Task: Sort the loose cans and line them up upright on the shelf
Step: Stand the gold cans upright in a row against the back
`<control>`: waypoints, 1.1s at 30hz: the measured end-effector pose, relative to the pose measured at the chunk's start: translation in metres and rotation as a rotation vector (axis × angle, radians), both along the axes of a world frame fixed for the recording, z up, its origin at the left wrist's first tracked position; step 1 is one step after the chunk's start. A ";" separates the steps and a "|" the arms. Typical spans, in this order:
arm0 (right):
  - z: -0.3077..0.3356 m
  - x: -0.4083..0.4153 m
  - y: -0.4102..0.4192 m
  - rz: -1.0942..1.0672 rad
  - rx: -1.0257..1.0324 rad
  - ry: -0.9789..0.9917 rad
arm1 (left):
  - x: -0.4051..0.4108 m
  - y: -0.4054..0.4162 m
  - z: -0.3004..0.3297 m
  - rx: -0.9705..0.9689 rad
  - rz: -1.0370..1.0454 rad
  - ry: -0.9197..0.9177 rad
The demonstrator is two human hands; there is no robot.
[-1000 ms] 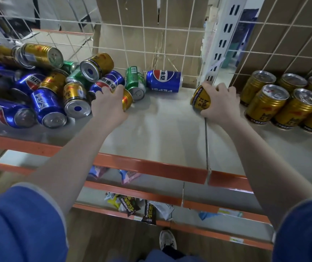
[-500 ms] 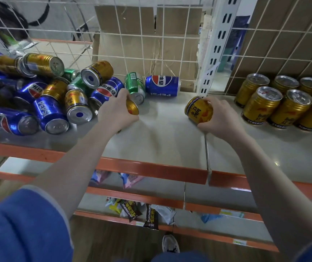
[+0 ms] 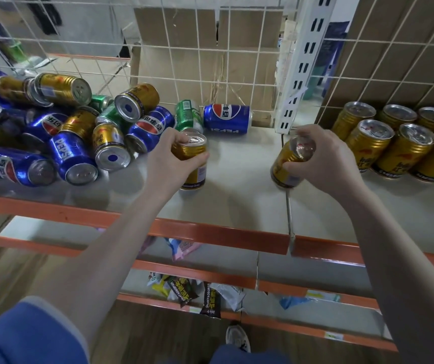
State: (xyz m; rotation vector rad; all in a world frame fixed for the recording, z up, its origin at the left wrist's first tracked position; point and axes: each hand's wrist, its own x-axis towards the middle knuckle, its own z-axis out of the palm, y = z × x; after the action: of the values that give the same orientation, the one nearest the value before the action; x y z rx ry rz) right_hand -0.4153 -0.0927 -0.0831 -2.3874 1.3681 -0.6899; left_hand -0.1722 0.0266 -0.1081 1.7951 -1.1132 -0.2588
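- The left hand (image 3: pixel 169 156) has its grip closed around a gold can (image 3: pixel 193 164). The fingers curl around the upper part of the body, and the can is upright with its pull-tab top showing. I cannot tell whether its base touches the shelf (image 3: pixel 236 195) or is just above it. It is in the middle part of the shelf, near the front edge of the loose pile.
- The right hand (image 3: pixel 323 158) also has a closed grip, on a second gold can (image 3: pixel 288 164). This can is tilted, with the top leaning to the right and back, and its base is over the seam between the two shelf boards. I judge it is being turned upright on the way to the row.
- Each hand takes one can, so two cans of one kind can travel together. This looks like the reason for the double hold.
- The standing gold cans (image 3: pixel 394 143) are at the back right of the shelf, upright and touching one another in rows against the wire grid (image 3: pixel 407 74). They are grouped by kind, so the held cans probably belong next to them, on the bare board at their left front.
- The loose pile (image 3: pixel 66 132) lies at the left end of the shelf: blue Pepsi cans, gold cans and green cans on their sides, some on top of others. One Pepsi can (image 3: pixel 227 118) and one green can (image 3: pixel 188 118) lie apart near the back edge.
- Much of the sorting is not yet done, in my judgement. Lying cans may roll when a neighbour is pulled out.
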 end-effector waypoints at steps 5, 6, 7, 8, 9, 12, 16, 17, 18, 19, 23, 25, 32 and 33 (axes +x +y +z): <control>0.006 0.003 0.001 0.028 -0.009 0.097 | -0.005 0.006 -0.001 0.007 -0.013 -0.010; 0.008 0.003 0.001 0.033 0.000 0.119 | -0.005 0.007 0.001 0.028 -0.022 -0.008; 0.010 0.004 0.001 0.038 0.008 0.146 | -0.004 0.007 0.003 0.051 -0.040 -0.012; 0.012 0.004 0.001 0.041 0.015 0.172 | -0.002 0.008 0.005 0.076 -0.064 -0.030; 0.013 0.005 0.001 0.044 0.024 0.196 | -0.001 0.008 0.006 0.101 -0.093 -0.057; 0.016 0.008 0.003 0.038 0.040 0.235 | 0.005 0.009 0.012 0.197 -0.142 -0.140; 0.013 0.013 0.008 -0.046 -0.004 0.224 | 0.012 0.008 0.018 0.299 -0.145 -0.251; 0.013 0.013 0.010 -0.064 -0.023 0.214 | 0.011 0.008 0.019 0.313 -0.142 -0.260; 0.013 0.012 0.012 -0.076 -0.038 0.198 | 0.011 0.008 0.021 0.318 -0.134 -0.263; 0.013 0.011 0.014 -0.084 -0.047 0.175 | 0.010 0.008 0.022 0.315 -0.126 -0.263; 0.017 -0.007 0.025 -0.137 -0.062 0.094 | 0.004 0.008 0.030 0.294 -0.153 -0.255; 0.022 -0.021 0.032 -0.167 -0.063 0.068 | -0.004 0.006 0.034 0.288 -0.195 -0.241; 0.027 -0.084 0.047 -0.264 -0.046 0.079 | -0.064 -0.014 0.058 0.328 -0.397 -0.232; 0.026 -0.094 0.046 -0.277 -0.043 0.075 | -0.075 -0.018 0.060 0.333 -0.404 -0.237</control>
State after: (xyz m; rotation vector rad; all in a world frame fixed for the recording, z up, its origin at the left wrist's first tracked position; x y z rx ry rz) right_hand -0.5095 -0.0462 -0.0568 -2.2993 1.7547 -0.7106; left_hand -0.2471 0.0081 -0.0480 1.9097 -1.6835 -0.5059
